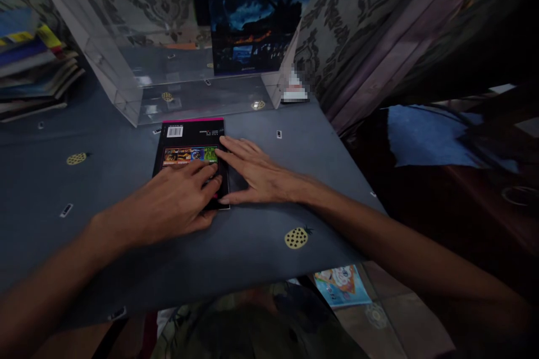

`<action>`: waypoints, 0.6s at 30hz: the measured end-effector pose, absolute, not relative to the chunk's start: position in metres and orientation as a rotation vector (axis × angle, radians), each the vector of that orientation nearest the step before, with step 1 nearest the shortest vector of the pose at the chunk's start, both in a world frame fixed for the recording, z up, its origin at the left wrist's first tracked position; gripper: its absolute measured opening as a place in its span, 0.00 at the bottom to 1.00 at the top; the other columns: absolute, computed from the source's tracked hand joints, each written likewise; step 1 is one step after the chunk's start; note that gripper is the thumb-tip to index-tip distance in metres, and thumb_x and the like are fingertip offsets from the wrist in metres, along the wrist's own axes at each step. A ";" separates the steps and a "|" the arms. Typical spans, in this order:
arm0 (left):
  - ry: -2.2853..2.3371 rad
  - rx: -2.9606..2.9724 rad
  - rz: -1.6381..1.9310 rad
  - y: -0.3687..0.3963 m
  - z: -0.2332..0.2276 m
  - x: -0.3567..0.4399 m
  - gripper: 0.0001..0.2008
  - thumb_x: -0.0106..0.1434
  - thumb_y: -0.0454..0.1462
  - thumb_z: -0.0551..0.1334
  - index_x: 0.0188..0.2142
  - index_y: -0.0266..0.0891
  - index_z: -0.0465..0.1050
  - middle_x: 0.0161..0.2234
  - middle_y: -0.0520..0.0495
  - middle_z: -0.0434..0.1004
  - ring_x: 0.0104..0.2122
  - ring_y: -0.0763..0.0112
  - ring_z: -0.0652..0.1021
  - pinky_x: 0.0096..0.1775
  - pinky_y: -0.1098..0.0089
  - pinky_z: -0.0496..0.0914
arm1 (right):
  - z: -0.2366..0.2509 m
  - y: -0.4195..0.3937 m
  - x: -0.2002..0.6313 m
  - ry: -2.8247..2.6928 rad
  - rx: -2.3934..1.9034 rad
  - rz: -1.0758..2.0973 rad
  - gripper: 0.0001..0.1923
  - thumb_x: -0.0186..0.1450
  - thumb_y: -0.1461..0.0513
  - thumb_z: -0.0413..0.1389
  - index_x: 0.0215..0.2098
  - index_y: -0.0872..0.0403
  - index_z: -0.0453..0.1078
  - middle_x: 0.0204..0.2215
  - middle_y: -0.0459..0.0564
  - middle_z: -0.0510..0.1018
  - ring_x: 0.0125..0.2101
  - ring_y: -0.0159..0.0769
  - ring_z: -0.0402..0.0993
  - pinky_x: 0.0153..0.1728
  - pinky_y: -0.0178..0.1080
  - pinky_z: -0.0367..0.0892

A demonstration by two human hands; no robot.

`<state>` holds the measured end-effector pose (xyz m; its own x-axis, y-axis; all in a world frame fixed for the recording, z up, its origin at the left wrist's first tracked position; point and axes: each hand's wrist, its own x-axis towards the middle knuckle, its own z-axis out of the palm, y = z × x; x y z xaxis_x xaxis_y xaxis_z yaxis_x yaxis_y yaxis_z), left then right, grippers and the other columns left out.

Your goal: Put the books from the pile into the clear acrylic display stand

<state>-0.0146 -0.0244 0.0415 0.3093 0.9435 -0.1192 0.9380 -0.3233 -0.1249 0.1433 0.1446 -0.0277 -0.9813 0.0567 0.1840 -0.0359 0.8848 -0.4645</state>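
Observation:
A dark book (191,137) with a pink top edge lies on the table, its barcode and a strip of coloured pictures showing. My left hand (177,196) rests across the lower part of its cover, fingers laid over it and hiding much of that part. At the book's right edge, my right hand (252,171) touches with its fingertips and thumb, the fingers stretched out and apart. Neither hand is closed around the book.
Behind the book stands a clear plastic rack (206,98) holding a dark picture book (256,22). A stack of books (33,78) sits at the far left. The blue patterned tablecloth (105,190) ends at the right, and a colourful booklet (343,286) lies below the front edge.

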 end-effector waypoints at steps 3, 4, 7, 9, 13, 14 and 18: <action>-1.791 -2.507 0.233 -0.025 0.039 -0.013 0.17 0.67 0.44 0.61 0.51 0.36 0.76 0.56 0.33 0.75 0.54 0.47 0.76 0.47 0.54 0.76 | -0.029 0.145 0.144 -2.875 -0.011 0.705 0.53 0.63 0.34 0.55 0.72 0.59 0.51 0.73 0.70 0.48 0.73 0.58 0.41 0.69 0.66 0.45; -1.793 -2.506 0.218 -0.025 0.039 -0.013 0.17 0.67 0.43 0.62 0.50 0.35 0.75 0.55 0.33 0.75 0.54 0.47 0.76 0.47 0.54 0.76 | -0.030 0.145 0.143 -2.878 -0.010 0.702 0.54 0.63 0.34 0.56 0.72 0.60 0.50 0.73 0.71 0.48 0.73 0.59 0.41 0.69 0.66 0.45; -1.809 -2.510 0.195 -0.025 0.039 -0.012 0.18 0.66 0.43 0.63 0.50 0.35 0.75 0.55 0.33 0.76 0.54 0.47 0.76 0.47 0.55 0.76 | -0.031 0.145 0.143 -2.883 -0.008 0.698 0.54 0.63 0.34 0.56 0.73 0.59 0.50 0.73 0.70 0.46 0.73 0.58 0.40 0.69 0.65 0.44; -1.806 -2.519 0.221 -0.025 0.041 -0.012 0.18 0.66 0.43 0.62 0.50 0.34 0.75 0.54 0.32 0.75 0.54 0.47 0.76 0.47 0.55 0.76 | -0.031 0.145 0.143 -2.889 -0.015 0.701 0.54 0.62 0.34 0.56 0.73 0.58 0.49 0.73 0.69 0.46 0.73 0.57 0.39 0.69 0.65 0.43; -1.794 -2.527 0.267 -0.024 0.043 -0.013 0.17 0.67 0.43 0.61 0.50 0.34 0.74 0.55 0.32 0.75 0.53 0.47 0.76 0.45 0.55 0.77 | -0.026 0.143 0.143 -2.931 -0.050 0.701 0.57 0.61 0.33 0.57 0.73 0.61 0.49 0.73 0.71 0.45 0.73 0.59 0.39 0.69 0.66 0.43; -1.791 -2.527 0.266 -0.024 0.043 -0.013 0.17 0.67 0.43 0.61 0.50 0.34 0.74 0.55 0.32 0.75 0.53 0.47 0.76 0.45 0.55 0.77 | -0.025 0.143 0.143 -2.937 -0.054 0.702 0.57 0.61 0.33 0.57 0.73 0.61 0.49 0.73 0.71 0.45 0.73 0.59 0.39 0.69 0.66 0.43; -1.775 -2.530 0.273 -0.024 0.041 -0.013 0.18 0.67 0.43 0.62 0.50 0.32 0.74 0.55 0.30 0.74 0.54 0.44 0.76 0.45 0.52 0.77 | -0.024 0.144 0.142 -2.929 -0.050 0.733 0.57 0.60 0.32 0.56 0.73 0.57 0.49 0.74 0.67 0.46 0.73 0.58 0.39 0.70 0.65 0.42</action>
<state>-0.0130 -0.0237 0.0414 0.3302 0.9361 -0.1212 0.9292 -0.3450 -0.1324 0.1422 0.1437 -0.0239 -0.9920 0.0613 0.1102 0.0021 0.8821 -0.4710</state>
